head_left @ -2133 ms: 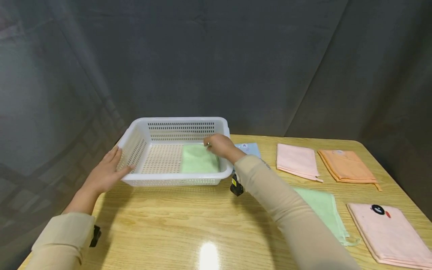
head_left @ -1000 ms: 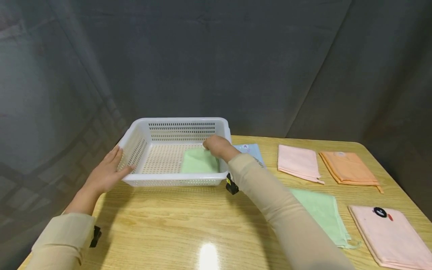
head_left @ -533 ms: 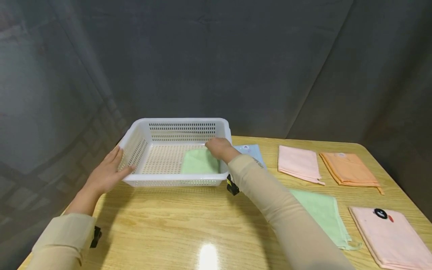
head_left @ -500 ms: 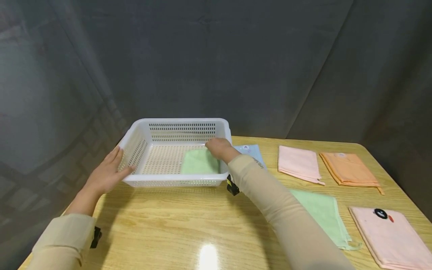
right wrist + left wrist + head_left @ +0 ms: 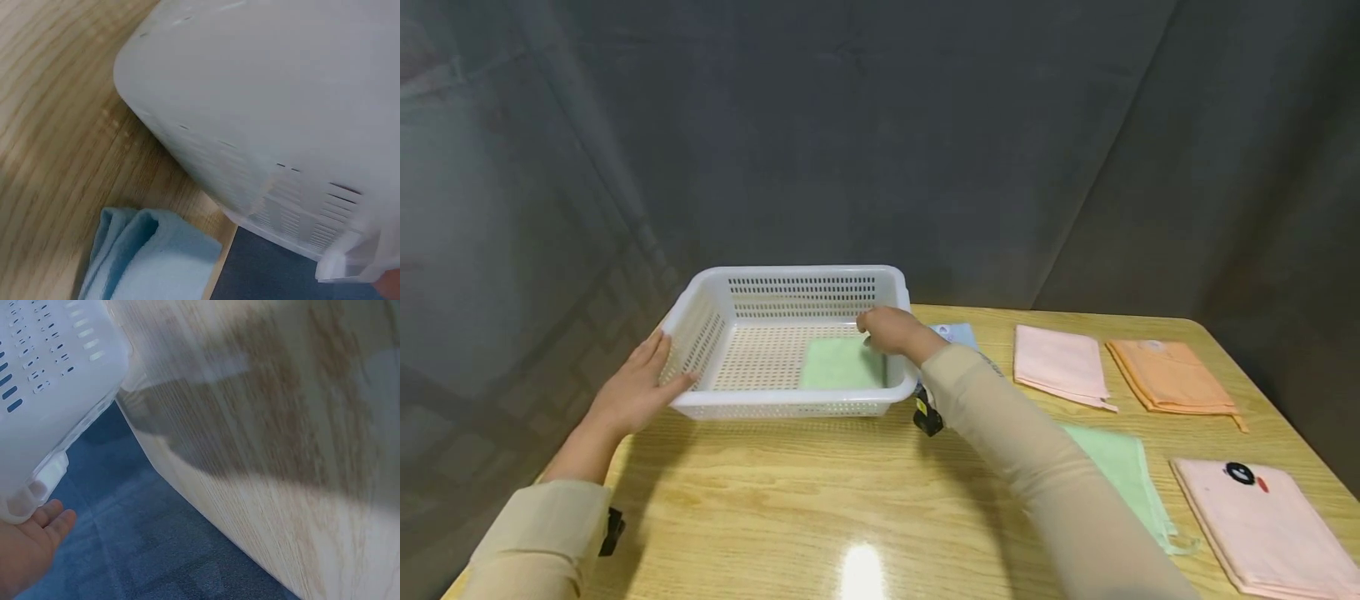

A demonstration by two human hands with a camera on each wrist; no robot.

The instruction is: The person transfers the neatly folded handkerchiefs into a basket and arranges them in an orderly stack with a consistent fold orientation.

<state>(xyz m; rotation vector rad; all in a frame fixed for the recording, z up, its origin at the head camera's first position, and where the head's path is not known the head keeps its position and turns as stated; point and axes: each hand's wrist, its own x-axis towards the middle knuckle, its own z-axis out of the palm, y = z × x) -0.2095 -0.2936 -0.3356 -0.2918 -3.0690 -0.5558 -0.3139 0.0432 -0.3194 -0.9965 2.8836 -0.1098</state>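
Observation:
In the head view, a white slotted plastic basket stands on the wooden table. My left hand rests at its left rim with fingers extended and thumb spread. A folded light green towel lies flat inside, at the basket's right end. Over that towel's far right corner is my right hand, its wrist crossing the right rim and its fingers loosely bent downward. The hand hides that corner. The left wrist view shows left fingertips beside the basket's end handle.
A blue towel lies folded just right of the basket, partly behind my forearm. Farther right lie a pink towel, an orange towel, another green towel and a larger pink one with an embroidered face. A dark curtain hangs behind.
Over two seconds, the green towel's far edge has shifted toward me and now lies flatter. My right hand, recently lower over it, has drawn slightly up and right. The left hand keeps its place.

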